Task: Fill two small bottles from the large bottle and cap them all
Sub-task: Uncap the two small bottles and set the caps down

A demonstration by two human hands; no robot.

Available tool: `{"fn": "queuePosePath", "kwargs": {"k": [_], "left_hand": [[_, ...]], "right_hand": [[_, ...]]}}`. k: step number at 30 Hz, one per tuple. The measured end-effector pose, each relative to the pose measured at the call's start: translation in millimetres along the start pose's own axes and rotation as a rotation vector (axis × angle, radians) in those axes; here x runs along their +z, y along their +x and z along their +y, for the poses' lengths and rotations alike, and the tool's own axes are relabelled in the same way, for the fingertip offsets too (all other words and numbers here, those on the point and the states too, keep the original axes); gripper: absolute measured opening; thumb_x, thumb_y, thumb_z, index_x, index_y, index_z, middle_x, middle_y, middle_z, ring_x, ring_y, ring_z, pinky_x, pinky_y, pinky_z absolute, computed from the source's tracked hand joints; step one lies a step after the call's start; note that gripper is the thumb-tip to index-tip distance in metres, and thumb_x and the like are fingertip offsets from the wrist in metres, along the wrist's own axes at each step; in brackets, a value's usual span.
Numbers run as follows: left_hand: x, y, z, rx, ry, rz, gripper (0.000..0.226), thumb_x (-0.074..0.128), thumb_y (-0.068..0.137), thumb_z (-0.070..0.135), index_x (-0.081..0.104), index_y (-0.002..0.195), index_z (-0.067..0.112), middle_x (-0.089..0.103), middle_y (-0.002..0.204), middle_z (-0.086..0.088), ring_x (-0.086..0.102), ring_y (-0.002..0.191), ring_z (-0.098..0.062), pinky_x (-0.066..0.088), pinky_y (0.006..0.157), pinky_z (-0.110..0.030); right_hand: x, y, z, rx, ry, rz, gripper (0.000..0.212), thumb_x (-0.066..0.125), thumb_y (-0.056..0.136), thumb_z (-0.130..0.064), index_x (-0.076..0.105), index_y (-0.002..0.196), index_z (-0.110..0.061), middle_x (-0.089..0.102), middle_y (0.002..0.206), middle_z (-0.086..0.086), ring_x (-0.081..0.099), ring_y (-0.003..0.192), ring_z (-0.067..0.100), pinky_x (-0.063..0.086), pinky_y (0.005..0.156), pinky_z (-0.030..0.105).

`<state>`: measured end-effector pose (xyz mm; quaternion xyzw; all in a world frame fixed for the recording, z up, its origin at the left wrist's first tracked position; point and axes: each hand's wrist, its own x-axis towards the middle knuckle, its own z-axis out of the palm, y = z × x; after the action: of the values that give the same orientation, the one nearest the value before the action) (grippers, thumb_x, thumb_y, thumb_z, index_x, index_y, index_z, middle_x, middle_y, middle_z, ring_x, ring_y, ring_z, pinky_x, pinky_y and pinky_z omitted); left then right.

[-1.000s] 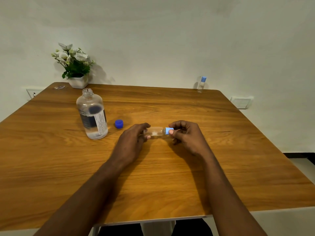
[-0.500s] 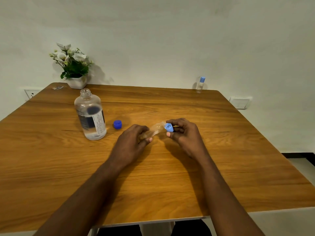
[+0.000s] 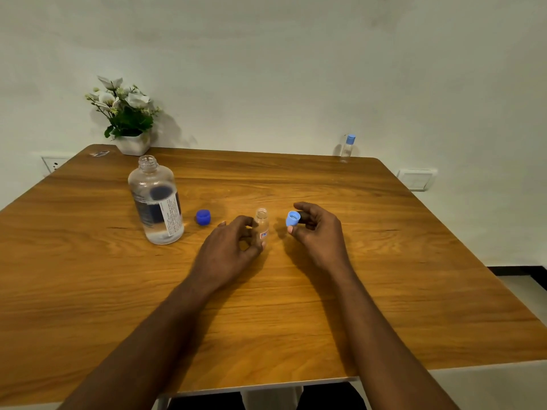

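Note:
A small clear bottle (image 3: 262, 224) stands upright and uncapped at the table's middle, held at its lower part by my left hand (image 3: 229, 248). My right hand (image 3: 316, 230) pinches its light blue cap (image 3: 293, 218) just to the right, apart from the bottle. The large clear bottle (image 3: 156, 201) stands open to the left with a little liquid at its bottom. Its dark blue cap (image 3: 203, 217) lies on the table beside it. A second small bottle (image 3: 347, 148) with a blue cap stands at the far right edge.
A white pot of flowers (image 3: 127, 119) sits at the far left corner of the wooden table (image 3: 296, 306). A small wrapper (image 3: 99, 153) lies near it. The wall is close behind; wall sockets show at both sides.
The cap came off the small bottle and my right hand drew it away to the right. My left hand turned the bottle from lying sideways to upright.

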<state>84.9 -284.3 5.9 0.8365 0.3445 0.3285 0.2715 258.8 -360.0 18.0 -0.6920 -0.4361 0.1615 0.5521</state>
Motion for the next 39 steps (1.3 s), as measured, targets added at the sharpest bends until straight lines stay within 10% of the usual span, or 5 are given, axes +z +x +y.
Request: {"fn": "queuePosePath", "kwargs": {"k": [39], "left_hand": [[-7.7,-32.3,8.7,-0.133,0.007,0.111,0.057,0.072,0.085,0.028,0.048,0.136,0.022,0.052,0.133,0.002,0.049,0.122,-0.012,0.044,0.101,-0.034]], "right_hand": [[9.6,21.8,15.5,0.114,-0.220,0.004,0.088,0.079,0.079,-0.018,0.029,0.151,-0.026,0.066,0.125,0.004,0.055,0.122,0.019,0.047,0.102,0.039]]}}
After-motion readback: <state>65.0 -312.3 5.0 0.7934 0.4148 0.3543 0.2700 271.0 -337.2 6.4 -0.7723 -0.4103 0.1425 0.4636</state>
